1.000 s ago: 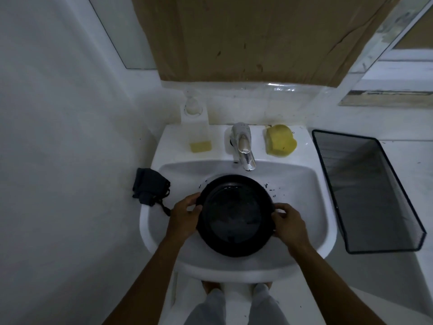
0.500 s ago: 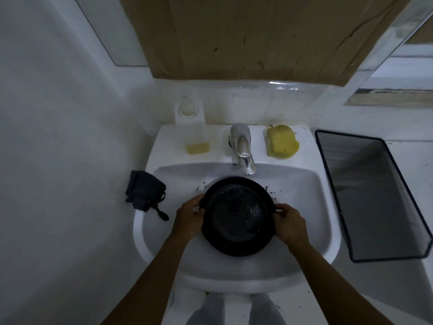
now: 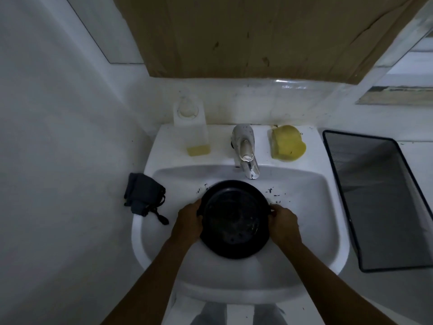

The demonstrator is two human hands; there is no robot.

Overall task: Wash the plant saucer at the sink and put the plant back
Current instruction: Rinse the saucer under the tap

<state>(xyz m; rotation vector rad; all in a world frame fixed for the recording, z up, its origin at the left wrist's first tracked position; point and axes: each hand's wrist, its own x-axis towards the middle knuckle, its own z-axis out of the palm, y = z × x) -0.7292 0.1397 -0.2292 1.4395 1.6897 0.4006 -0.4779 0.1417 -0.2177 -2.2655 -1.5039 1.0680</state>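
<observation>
A round black plant saucer (image 3: 234, 221) is held over the basin of the white sink (image 3: 304, 242), just below the chrome tap (image 3: 246, 156). My left hand (image 3: 188, 221) grips its left rim and my right hand (image 3: 282, 221) grips its right rim. The saucer's inside faces up and looks wet. Dark specks of soil lie on the basin beside it. No plant is in view.
A soap dispenser (image 3: 192, 127) with yellow liquid stands left of the tap, a yellow sponge (image 3: 285, 143) right of it. A dark folded cloth (image 3: 143, 195) rests at the sink's left edge. A black mesh basket (image 3: 384, 198) sits to the right. The wall is close on the left.
Both hands keep hold of the saucer and have shifted it slightly toward the tap; the view has tipped a little.
</observation>
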